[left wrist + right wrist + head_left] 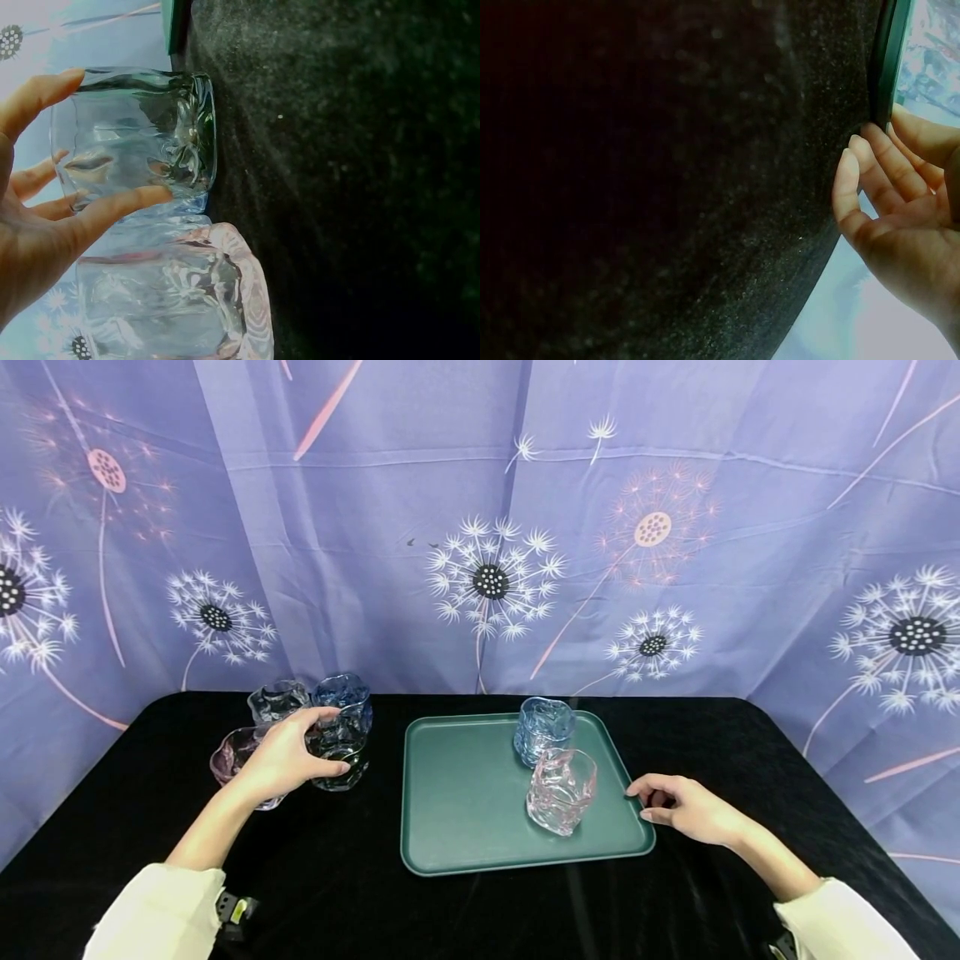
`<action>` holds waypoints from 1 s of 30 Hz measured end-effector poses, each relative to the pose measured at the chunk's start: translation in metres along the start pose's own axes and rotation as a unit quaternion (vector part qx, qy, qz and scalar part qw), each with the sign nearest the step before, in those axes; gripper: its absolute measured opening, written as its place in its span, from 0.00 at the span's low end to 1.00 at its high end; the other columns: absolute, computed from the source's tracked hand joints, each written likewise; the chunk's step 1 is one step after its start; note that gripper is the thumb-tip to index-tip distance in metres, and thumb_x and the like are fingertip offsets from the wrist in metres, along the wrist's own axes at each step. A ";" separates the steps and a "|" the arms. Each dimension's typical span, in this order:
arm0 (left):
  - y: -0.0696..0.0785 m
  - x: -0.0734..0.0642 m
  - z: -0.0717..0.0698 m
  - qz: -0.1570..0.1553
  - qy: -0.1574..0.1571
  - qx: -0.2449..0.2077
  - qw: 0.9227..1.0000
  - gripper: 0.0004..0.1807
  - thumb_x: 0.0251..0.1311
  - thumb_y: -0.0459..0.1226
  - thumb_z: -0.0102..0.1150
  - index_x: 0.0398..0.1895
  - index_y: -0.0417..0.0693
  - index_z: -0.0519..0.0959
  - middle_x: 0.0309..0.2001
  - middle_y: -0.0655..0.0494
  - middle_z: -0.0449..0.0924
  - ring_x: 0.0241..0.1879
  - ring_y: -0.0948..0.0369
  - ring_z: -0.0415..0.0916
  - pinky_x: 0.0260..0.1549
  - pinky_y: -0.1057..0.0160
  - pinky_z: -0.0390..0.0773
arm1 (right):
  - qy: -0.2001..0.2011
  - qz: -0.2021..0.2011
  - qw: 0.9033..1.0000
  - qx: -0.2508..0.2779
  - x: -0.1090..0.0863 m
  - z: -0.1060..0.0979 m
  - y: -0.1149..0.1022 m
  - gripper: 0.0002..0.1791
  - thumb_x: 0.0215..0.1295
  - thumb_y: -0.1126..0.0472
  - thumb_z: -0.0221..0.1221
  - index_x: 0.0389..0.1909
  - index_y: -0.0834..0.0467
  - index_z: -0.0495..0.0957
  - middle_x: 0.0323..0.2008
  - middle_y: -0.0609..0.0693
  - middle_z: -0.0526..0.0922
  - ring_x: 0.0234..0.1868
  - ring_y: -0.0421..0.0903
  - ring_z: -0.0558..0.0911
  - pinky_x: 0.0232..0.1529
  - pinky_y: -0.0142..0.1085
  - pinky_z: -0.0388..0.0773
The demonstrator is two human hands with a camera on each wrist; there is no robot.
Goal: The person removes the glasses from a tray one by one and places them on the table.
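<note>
Over the left part of a black-covered counter (337, 902), the left hand (283, 760) has its grip partly spread, thumb and fingers wrapped round the upper sides of a dark glass (336, 745); whether that glass touches the counter cannot be told. Just behind it stands a deep blue glass (345, 689), with a clear glass (277, 700) to the left of that one, and a purplish glass (234, 753) stands partly hidden by the hand. Well to the right of these lies a green tray (465, 802), bearing a light blue glass (543, 727) near its back right corner and a pale pink glass (561, 793) just in front; whether the two touch is unclear. At the tray's right edge, the right hand (690, 810) has a nearly closed grip, pinching the rim between thumb and fingers. Behind the counter hangs a lavender curtain (360, 568) printed with dandelions.
</note>
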State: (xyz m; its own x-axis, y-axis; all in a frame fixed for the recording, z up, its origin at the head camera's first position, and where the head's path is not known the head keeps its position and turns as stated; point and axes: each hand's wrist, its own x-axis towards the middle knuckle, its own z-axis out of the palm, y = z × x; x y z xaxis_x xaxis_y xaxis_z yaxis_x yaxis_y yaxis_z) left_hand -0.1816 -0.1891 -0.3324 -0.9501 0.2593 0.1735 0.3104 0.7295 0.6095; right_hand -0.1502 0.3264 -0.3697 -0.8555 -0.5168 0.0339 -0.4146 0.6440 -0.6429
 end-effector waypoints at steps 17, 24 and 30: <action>-0.001 -0.002 0.000 -0.004 0.019 0.011 1.000 0.40 0.43 0.39 0.69 0.59 0.30 0.64 0.56 0.34 0.67 0.53 0.40 0.64 0.50 0.42 0.64 | 0.006 0.012 1.000 -0.006 0.000 0.001 -0.002 0.11 0.57 0.69 0.59 0.42 0.61 0.75 0.29 0.47 0.74 0.29 0.37 0.72 0.26 0.31 0.71; -0.003 -0.003 0.002 -0.011 0.022 0.011 1.000 0.39 0.44 0.38 0.69 0.59 0.30 0.64 0.56 0.34 0.67 0.52 0.40 0.65 0.49 0.43 0.65 | 0.004 0.004 1.000 -0.006 0.000 0.001 -0.001 0.11 0.58 0.68 0.59 0.42 0.61 0.75 0.29 0.48 0.74 0.29 0.37 0.72 0.26 0.31 0.71; -0.003 -0.004 0.003 -0.019 0.025 0.010 0.999 0.39 0.45 0.38 0.68 0.59 0.30 0.63 0.57 0.33 0.65 0.52 0.39 0.65 0.48 0.42 0.65 | 0.007 -0.001 1.000 -0.005 0.000 0.000 -0.001 0.11 0.57 0.68 0.60 0.42 0.61 0.76 0.29 0.48 0.74 0.28 0.36 0.72 0.26 0.31 0.71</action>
State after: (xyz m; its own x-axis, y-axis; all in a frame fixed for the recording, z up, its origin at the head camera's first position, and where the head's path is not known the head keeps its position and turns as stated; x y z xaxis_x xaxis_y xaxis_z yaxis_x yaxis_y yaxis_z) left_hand -0.1791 -0.1905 -0.3377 -0.9612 0.2005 0.1893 0.2748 0.7513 0.6000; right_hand -0.1498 0.3258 -0.3697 -0.8589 -0.5101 0.0461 -0.4192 0.6485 -0.6353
